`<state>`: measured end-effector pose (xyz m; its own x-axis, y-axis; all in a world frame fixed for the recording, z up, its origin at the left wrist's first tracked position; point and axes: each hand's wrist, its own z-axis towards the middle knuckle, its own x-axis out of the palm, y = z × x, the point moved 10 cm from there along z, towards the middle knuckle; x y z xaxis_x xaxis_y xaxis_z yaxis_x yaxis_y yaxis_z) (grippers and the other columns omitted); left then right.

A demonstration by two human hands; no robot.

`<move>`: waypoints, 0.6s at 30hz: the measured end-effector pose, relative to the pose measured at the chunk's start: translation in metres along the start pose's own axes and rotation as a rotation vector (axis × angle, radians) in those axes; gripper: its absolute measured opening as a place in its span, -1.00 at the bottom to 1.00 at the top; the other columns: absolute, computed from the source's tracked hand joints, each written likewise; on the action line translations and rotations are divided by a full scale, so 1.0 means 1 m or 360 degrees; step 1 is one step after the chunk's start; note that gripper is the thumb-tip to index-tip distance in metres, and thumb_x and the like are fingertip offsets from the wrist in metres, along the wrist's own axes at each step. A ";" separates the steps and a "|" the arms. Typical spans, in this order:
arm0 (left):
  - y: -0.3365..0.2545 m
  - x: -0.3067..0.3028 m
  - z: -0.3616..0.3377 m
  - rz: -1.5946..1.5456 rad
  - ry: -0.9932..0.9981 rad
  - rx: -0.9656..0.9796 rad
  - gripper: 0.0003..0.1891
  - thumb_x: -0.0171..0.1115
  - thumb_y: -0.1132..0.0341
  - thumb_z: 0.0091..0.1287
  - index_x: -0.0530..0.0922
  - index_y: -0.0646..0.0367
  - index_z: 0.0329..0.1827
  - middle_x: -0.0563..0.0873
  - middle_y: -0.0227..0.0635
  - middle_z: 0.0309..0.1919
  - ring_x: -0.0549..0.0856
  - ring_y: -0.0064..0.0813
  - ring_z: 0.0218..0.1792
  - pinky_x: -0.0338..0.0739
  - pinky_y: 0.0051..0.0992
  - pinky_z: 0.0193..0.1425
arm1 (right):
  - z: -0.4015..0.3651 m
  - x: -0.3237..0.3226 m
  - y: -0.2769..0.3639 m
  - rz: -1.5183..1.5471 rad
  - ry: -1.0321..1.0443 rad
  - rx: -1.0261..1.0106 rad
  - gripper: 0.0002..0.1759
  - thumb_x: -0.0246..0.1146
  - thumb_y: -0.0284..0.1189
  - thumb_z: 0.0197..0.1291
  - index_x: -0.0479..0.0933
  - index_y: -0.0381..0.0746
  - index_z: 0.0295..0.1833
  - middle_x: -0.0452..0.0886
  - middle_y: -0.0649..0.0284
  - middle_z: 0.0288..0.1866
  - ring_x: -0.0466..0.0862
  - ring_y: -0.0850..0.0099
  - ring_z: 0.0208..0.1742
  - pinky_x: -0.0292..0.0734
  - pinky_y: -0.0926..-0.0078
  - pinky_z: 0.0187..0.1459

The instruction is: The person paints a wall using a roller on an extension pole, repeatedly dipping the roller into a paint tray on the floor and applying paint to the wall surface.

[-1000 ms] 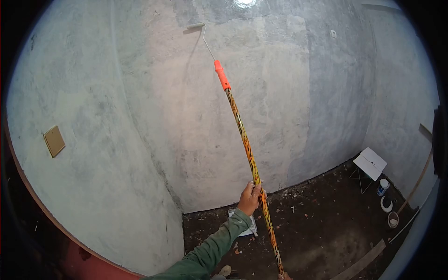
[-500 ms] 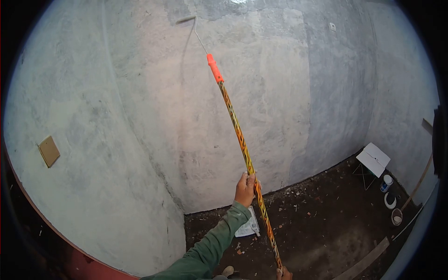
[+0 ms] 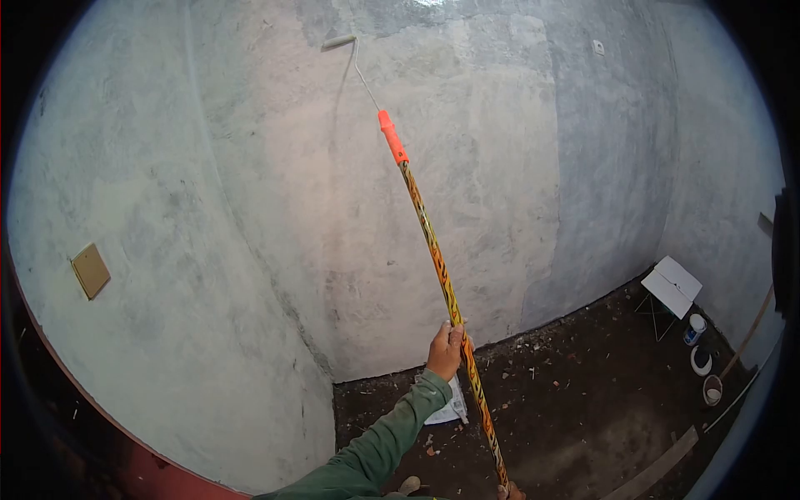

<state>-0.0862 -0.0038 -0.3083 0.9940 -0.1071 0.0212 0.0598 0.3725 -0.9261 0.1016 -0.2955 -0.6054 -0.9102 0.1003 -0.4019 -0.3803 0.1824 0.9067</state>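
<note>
Our left hand (image 3: 446, 350) clenches the pole (image 3: 435, 260); right hand (image 3: 510, 493), bottom edge, we cannot tell; leverage may skid the top-left roller (image 3: 339, 40)

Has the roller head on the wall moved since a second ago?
Yes, slightly. Measured against the small wall box, the roller head sits a little further left; the left hand grips its pole.

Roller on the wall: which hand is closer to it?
Left. The left hand grips the pole partway up, below the roller; the right hand sits at the pole's bottom end, farther away.
</note>
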 end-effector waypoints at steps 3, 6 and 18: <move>-0.003 0.003 0.006 -0.0020 0.0011 -0.0012 -0.57 -0.10 0.01 0.53 0.43 0.21 0.15 0.61 -0.39 -0.51 0.41 -0.73 -0.67 0.24 -0.68 -0.65 | 0.001 -0.004 0.008 -0.0035 -0.0014 -0.0061 -0.46 -0.01 -0.06 0.40 0.51 -0.27 0.19 0.62 -0.06 0.08 0.56 -0.07 0.15 0.46 0.14 0.14; -0.028 -0.001 0.027 0.0003 -0.0018 0.0022 -0.58 -0.10 0.03 0.53 0.44 0.21 0.13 0.61 -0.38 -0.50 0.42 -0.72 -0.68 0.26 -0.67 -0.65 | 0.013 -0.016 0.041 -0.0029 -0.0063 0.0036 -0.40 -0.02 -0.01 0.40 0.50 -0.32 0.19 0.61 -0.10 0.08 0.56 -0.05 0.17 0.42 0.13 0.17; -0.016 0.004 0.020 0.0028 -0.0022 0.0050 -0.54 -0.11 -0.02 0.52 0.43 0.24 0.13 0.61 -0.36 -0.53 0.36 -0.73 -0.73 0.21 -0.66 -0.69 | 0.012 -0.016 0.017 -0.0260 -0.0066 0.0142 -0.46 0.00 -0.04 0.40 0.52 -0.29 0.14 0.63 -0.11 0.01 0.60 -0.06 0.09 0.50 0.17 0.02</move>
<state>-0.0814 0.0084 -0.2858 0.9961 -0.0876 0.0102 0.0447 0.4029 -0.9141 0.1115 -0.2823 -0.5850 -0.8292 0.1023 -0.5495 -0.5046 0.2856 0.8147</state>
